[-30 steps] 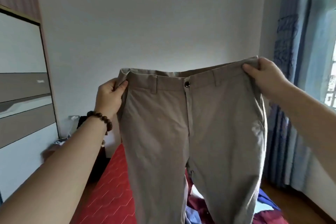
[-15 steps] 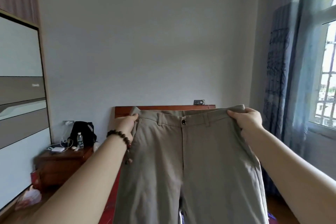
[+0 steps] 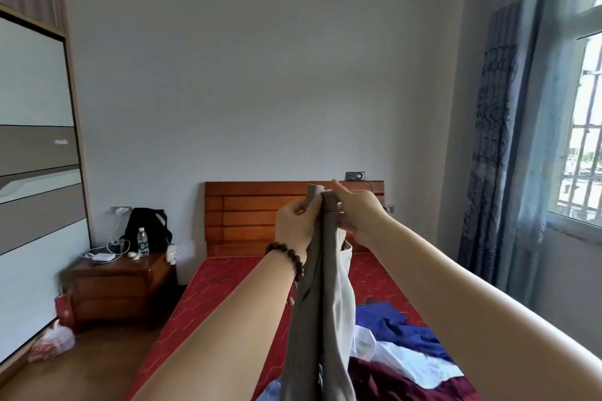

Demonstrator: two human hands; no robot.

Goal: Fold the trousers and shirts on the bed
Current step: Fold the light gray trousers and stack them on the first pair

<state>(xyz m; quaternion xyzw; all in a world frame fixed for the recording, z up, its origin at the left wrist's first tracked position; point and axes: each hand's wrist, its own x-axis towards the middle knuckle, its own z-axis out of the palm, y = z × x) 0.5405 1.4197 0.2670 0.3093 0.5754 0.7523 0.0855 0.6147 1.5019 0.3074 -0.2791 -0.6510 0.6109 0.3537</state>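
Khaki trousers hang in front of me, folded lengthwise with the two waist ends pressed together. My left hand, with a bead bracelet at the wrist, grips the waistband from the left. My right hand pinches the same waistband from the right, index finger raised. A pale inner pocket lining shows on the right side. Below, on the red bed, lie a blue garment, a white one and a maroon one in a loose heap.
A wooden headboard stands against the far wall. A nightstand at the left holds a black bag, a water bottle and cables. A wardrobe lines the left wall. Blue curtains and a window are on the right.
My hands have come together, bringing the two ends of the waistband side by side; the trousers went from spread flat to folded in half lengthwise.
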